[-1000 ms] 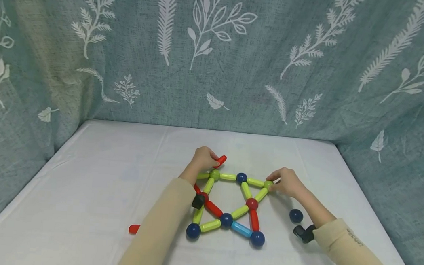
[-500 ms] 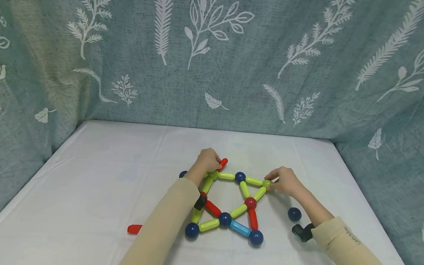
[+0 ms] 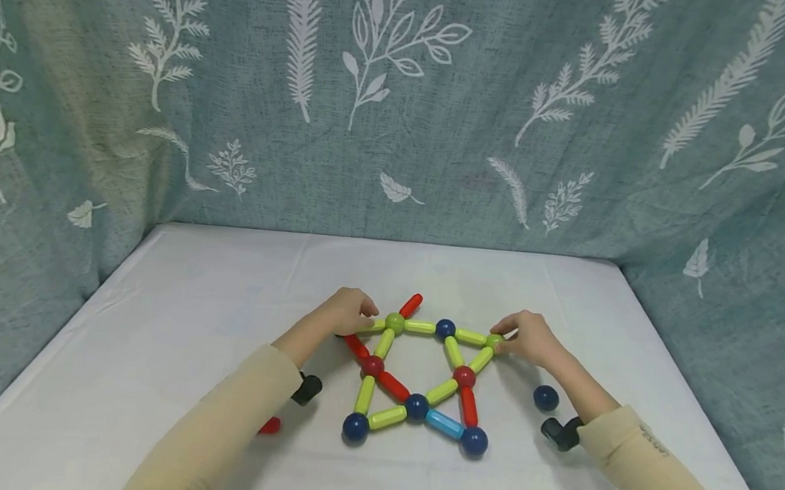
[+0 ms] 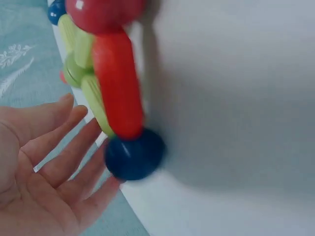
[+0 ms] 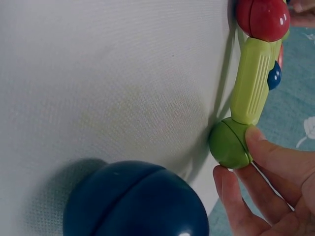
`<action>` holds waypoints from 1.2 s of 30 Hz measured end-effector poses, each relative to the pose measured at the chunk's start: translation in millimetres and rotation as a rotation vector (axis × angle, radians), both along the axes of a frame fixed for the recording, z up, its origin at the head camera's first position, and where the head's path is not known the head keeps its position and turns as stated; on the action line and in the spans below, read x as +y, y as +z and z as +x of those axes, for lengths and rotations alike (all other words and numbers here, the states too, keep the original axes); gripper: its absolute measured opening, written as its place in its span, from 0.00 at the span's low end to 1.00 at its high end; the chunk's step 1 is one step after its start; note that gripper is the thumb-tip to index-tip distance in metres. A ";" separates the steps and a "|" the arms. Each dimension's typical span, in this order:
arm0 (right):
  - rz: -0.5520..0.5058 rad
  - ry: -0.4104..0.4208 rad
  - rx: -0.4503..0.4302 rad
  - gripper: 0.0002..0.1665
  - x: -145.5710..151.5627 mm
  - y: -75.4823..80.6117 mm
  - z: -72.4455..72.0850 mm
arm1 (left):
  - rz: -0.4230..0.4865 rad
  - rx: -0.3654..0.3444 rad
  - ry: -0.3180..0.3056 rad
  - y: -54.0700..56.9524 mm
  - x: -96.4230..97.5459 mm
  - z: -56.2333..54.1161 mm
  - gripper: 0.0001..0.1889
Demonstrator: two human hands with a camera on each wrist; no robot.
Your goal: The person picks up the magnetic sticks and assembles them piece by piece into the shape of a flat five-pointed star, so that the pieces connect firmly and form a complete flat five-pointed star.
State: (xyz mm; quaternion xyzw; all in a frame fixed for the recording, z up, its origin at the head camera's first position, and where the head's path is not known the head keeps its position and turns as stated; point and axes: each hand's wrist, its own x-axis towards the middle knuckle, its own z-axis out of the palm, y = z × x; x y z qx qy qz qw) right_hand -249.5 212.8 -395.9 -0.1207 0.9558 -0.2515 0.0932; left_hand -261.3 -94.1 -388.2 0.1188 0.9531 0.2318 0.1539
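A flat frame of rods and balls lies on the white table. My right hand (image 3: 527, 336) pinches a green ball (image 5: 229, 142) at its right corner, thumb on one side and fingers on the other. A lime rod (image 5: 251, 81) runs from that ball to a red ball (image 5: 263, 19). At the far left corner my left hand (image 3: 346, 313) has its fingers spread. In the left wrist view they lie beside a dark blue ball (image 4: 135, 153) at the end of a red rod (image 4: 118, 86). Another red rod (image 3: 411, 305) sticks out behind the far green ball (image 3: 395, 322).
A loose blue ball (image 3: 546, 397) sits on the table near my right wrist. Partly behind my left sleeve lies a loose red rod (image 3: 270, 426). The frame's near corners are blue balls, one (image 3: 356, 428) left and one (image 3: 473, 441) right. A leaf-patterned curtain (image 3: 401, 110) hangs behind.
My left hand has let go of the red rod at the far green ball and moved left to the frame's left corner. The rod stays there. My right hand still holds its green ball.
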 end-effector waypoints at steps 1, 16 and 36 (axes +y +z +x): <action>-0.001 -0.001 0.001 0.14 0.2 0.2 0.2 | -0.010 0.005 -0.003 0.5 -5.2 2.1 0.12; -0.032 -0.002 0.015 0.14 2.2 -2.8 2.2 | 0.045 0.091 0.014 -7.3 -30.6 15.4 0.09; -0.126 0.143 0.126 0.17 6.9 -1.0 56.4 | 0.036 0.151 -0.046 -11.1 -37.6 15.0 0.09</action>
